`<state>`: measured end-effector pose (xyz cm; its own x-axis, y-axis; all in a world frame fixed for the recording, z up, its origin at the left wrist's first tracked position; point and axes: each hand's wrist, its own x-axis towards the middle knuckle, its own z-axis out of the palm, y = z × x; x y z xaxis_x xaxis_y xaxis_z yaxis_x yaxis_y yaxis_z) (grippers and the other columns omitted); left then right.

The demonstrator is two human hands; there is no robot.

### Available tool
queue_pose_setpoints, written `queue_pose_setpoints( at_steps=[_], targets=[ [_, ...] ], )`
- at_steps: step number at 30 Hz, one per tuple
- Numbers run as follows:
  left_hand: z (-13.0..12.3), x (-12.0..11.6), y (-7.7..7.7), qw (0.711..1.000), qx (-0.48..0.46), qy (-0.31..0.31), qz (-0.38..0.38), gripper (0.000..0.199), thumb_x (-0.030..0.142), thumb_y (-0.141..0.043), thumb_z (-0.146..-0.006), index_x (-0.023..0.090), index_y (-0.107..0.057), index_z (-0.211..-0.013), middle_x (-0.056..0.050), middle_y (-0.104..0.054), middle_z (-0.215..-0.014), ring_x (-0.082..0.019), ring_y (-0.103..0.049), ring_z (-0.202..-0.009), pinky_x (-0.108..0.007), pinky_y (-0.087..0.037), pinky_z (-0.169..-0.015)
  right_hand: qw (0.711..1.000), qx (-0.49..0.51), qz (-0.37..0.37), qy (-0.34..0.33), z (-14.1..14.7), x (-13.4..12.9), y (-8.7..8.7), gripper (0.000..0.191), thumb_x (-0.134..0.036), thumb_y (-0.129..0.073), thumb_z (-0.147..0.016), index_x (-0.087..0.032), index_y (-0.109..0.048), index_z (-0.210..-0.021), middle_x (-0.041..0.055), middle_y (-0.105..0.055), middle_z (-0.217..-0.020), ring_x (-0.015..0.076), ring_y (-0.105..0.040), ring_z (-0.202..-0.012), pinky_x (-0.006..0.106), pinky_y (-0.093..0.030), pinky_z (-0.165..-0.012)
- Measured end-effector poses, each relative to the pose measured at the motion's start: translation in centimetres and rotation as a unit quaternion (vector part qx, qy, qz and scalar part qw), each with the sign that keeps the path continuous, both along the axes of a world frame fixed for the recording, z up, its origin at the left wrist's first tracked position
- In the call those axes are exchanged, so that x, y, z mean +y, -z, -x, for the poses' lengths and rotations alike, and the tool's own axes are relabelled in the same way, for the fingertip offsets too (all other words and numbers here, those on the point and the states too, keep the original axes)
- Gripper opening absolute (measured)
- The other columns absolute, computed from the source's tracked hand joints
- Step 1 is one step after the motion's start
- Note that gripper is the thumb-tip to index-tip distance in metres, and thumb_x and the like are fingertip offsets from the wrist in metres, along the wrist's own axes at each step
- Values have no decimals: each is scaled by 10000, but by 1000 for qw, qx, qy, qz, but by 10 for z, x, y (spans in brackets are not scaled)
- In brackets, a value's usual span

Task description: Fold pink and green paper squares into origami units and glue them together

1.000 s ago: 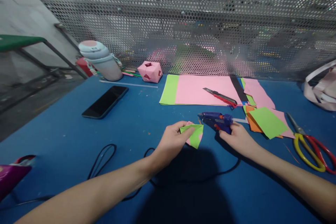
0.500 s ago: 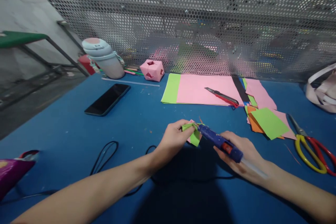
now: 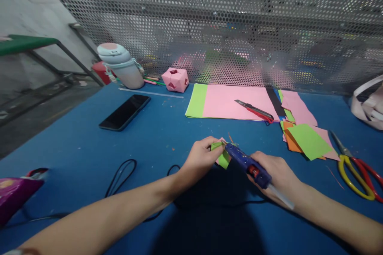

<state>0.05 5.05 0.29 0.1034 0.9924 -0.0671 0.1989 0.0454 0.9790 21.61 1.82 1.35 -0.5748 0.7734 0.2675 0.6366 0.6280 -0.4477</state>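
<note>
My left hand (image 3: 200,158) pinches a small folded paper piece (image 3: 224,160), green with some pink, just above the blue table (image 3: 149,139). My right hand (image 3: 275,171) is wrapped round a blue hot glue gun (image 3: 245,163). A clear glue stick (image 3: 281,196) sticks out of its back end. The gun's nozzle points left and meets the upper edge of the folded paper; whether they touch, I cannot tell. My left fingers hide part of the paper.
Pink and green sheets (image 3: 236,105) lie at the back under a red utility knife (image 3: 254,111). Paper squares (image 3: 309,140) and scissors (image 3: 354,167) are at right. Farther left are a pink paper polyhedron (image 3: 175,80), a phone (image 3: 125,112), a bottle (image 3: 122,67) and a black cable (image 3: 119,173).
The glue gun has turned a little in my right hand, and its glue stick now points more steeply down. The whole view has shifted slightly. My left hand still holds the folded paper.
</note>
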Motion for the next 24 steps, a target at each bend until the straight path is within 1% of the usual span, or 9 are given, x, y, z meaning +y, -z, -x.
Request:
queue_pose_setpoints(
  at_steps=[3,6,9,13,15,20,24],
  targets=[
    [1,1,3,1000,21,7,-21,178,284,-589,-749,144,-625,-644,23,-542,-594,-97,-522,-529,-196,-393,-511,1000,-14,-16,-8,1,0,1,110,-276,-452,-886,-181,-490,-926,9,-554,-718,130,-528,-578,254,-367,-542],
    [2,0,2,999,38,5,-30,196,289,-582,-760,143,-627,-636,18,-547,-601,-98,-522,-538,-198,-389,-521,999,-28,-28,-2,1,1,2,115,-282,-457,-885,-181,-493,-927,6,-554,-713,130,-535,-572,251,-359,-530],
    [1,-1,-2,999,37,-4,-25,206,306,-588,-765,143,-639,-650,9,-571,-619,-107,-538,-555,-209,-406,-544,999,-38,-32,4,-2,1,3,117,-289,-464,-882,-181,-491,-918,12,-569,-722,130,-542,-570,248,-353,-520],
    [0,-2,-6,1000,21,-16,2,213,331,-613,-752,148,-622,-642,23,-547,-553,-112,-527,-526,-213,-406,-522,998,-43,-41,14,-4,0,3,110,-291,-482,-868,-188,-487,-906,-1,-570,-690,125,-536,-539,243,-343,-507],
    [0,-2,-5,1000,18,-12,5,215,332,-614,-752,150,-616,-637,27,-536,-545,-108,-519,-515,-210,-400,-509,998,-39,-38,21,-3,0,2,96,-277,-484,-864,-191,-486,-908,-8,-570,-679,125,-536,-533,242,-342,-505],
    [2,0,-1,999,26,11,-22,188,281,-596,-751,152,-623,-617,16,-561,-614,-104,-535,-545,-206,-409,-527,999,-31,-25,1,-1,-1,1,116,-286,-469,-873,-183,-490,-921,14,-578,-720,136,-550,-572,254,-365,-527],
    [0,-1,-2,1000,11,-3,5,186,306,-604,-752,150,-629,-654,26,-553,-571,-106,-532,-522,-210,-410,-516,999,-33,-31,12,-3,0,2,95,-270,-478,-863,-186,-492,-906,6,-575,-700,138,-544,-548,257,-345,-503]
  ],
)
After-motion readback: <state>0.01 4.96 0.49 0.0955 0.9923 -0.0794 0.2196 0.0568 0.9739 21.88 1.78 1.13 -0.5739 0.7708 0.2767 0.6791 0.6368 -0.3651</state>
